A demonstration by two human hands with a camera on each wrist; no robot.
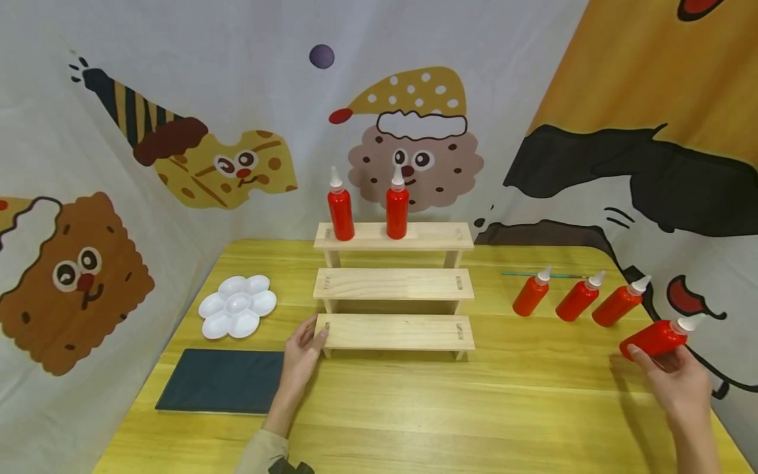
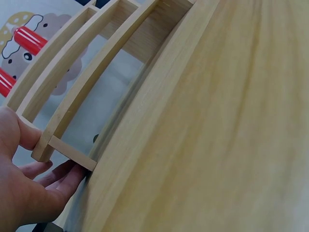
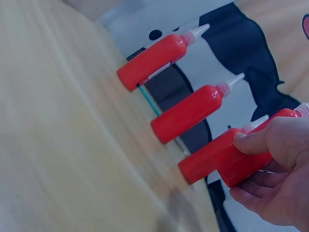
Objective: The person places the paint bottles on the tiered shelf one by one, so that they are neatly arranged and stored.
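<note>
At the table's right side my right hand [image 1: 681, 382] grips a red squeeze bottle [image 1: 654, 338] with a white pointed nozzle, tilted to the right. In the right wrist view the thumb lies on one side of this bottle [image 3: 241, 164] and the fingers on the other. Beside it, three similar bottles [image 1: 576, 299] stand in a row. My left hand [image 1: 303, 352] holds the left end of the lowest step of a three-tier wooden rack [image 1: 393, 332]; the left wrist view shows thumb on top, fingers beside the leg. Two more red bottles [image 1: 397, 210] stand on the top tier.
A white flower-shaped paint palette [image 1: 238, 304] lies on the left of the table [image 1: 403, 415], with a dark flat rectangular board [image 1: 222, 380] in front of it. A thin teal brush [image 1: 515, 274] lies behind the right row of bottles. A cartoon-printed cloth [image 1: 260, 66] hangs behind.
</note>
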